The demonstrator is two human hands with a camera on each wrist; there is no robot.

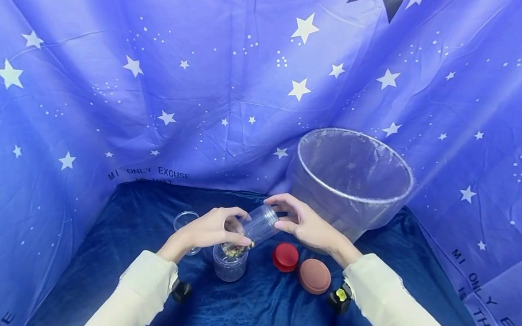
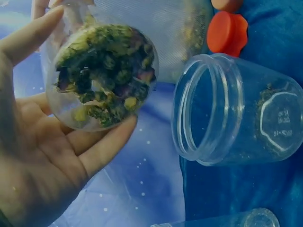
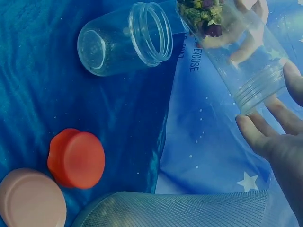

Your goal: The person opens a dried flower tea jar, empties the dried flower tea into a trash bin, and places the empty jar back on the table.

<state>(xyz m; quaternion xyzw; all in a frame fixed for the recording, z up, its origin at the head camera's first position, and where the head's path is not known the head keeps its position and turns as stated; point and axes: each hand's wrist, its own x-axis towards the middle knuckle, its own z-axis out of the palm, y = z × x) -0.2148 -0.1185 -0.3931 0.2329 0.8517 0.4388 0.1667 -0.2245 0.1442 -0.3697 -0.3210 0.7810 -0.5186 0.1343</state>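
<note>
Between my hands is a tilted clear jar (image 1: 260, 223) with a threaded mouth. Dried flowers and leaves (image 2: 106, 71), greenish yellow with dark red bits, lie at its lower end. My left hand (image 1: 211, 231) grips that end, thumb and fingers around the wall. At the raised mouth, my right hand (image 1: 304, 225) pinches the rim between thumb and fingertips. Just below, a second clear jar (image 3: 116, 45) stands uncovered on the cloth, with a few dark crumbs near its base. In the head view the held flowers overlap its mouth.
A red scalloped lid (image 1: 285, 257) and a pinkish-brown round lid (image 1: 315, 277) lie right of the standing jar. Behind my right hand stands a mesh bin (image 1: 353, 216) with a clear liner. Another clear round container (image 1: 186, 219) is partly hidden behind my left hand. Blue cloth (image 1: 258, 311) covers the surface.
</note>
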